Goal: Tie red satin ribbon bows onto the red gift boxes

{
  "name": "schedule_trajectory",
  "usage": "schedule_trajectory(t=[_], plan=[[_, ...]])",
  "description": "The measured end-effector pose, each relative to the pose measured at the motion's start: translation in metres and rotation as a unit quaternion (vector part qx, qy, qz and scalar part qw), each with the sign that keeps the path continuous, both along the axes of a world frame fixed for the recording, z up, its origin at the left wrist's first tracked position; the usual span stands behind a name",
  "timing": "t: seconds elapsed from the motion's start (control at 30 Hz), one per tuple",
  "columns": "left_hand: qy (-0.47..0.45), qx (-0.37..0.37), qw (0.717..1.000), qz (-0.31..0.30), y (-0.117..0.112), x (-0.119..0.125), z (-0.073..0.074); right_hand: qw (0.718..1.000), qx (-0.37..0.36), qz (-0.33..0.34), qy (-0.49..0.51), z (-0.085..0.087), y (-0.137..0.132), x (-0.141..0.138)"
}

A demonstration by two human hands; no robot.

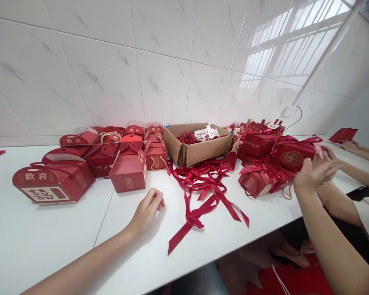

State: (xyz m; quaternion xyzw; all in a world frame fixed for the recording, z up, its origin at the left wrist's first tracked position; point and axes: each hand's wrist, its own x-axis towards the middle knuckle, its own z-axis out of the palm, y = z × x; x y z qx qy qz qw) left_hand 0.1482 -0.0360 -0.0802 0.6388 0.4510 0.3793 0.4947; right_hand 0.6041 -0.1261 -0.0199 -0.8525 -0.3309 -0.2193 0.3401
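Note:
My left hand (147, 209) rests on the white table (49, 241), fingers loosely curled and holding nothing, just in front of a small red gift box (128, 174). A tangle of red ribbons (207, 190) lies to its right. Over the right end of the table, my right hand (312, 175) has its fingers stretched out and nothing in it, beside a ribbon-tied red box (292, 157). Another person's hand (326, 157) is right next to it, touching the same box.
Several open red gift boxes (53, 180) stand at the left and back. A brown cardboard carton (199, 149) with ribbons and tags sits mid-back. Tied red boxes (258, 180) crowd the right. The other person's second hand (350, 145) lies near a red card (342, 134). A tiled wall stands behind the table.

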Motion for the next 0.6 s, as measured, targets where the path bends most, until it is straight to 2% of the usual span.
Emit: schedule_trajectory(t=[0.07, 0.13, 0.2, 0.3, 0.4, 0.47, 0.5, 0.57, 0.6], plan=[[0.002, -0.001, 1.0, 0.005, 0.0, 0.001, 0.001, 0.991, 0.123, -0.007, 0.056, 0.021, 0.013, -0.024], [0.007, -0.002, 1.0, 0.009, -0.001, 0.002, 0.001, 0.983, 0.18, 0.036, 0.005, 0.046, 0.024, -0.057], [0.009, -0.005, 1.0, 0.013, -0.002, 0.003, 0.002, 0.962, 0.246, 0.097, -0.071, 0.069, 0.032, -0.095], [0.016, 0.001, 1.0, 0.025, -0.006, 0.003, 0.002, 0.927, 0.288, 0.177, -0.163, 0.098, 0.038, -0.152], [0.071, 0.077, 0.993, 0.057, -0.008, -0.001, 0.003, 0.893, 0.331, 0.261, -0.156, 0.117, 0.047, -0.198], [0.134, 0.195, 0.968, 0.089, -0.005, -0.008, 0.004, 0.873, 0.366, 0.3, -0.117, 0.124, 0.056, -0.22], [0.165, 0.266, 0.944, 0.108, -0.001, -0.012, 0.005, 0.865, 0.382, 0.308, -0.099, 0.125, 0.061, -0.229], [0.214, 0.392, 0.88, 0.159, 0.008, -0.023, 0.008, 0.853, 0.406, 0.321, -0.071, 0.125, 0.073, -0.24], [0.238, 0.429, 0.849, 0.195, 0.013, -0.028, 0.01, 0.847, 0.407, 0.338, -0.059, 0.123, 0.079, -0.243]])
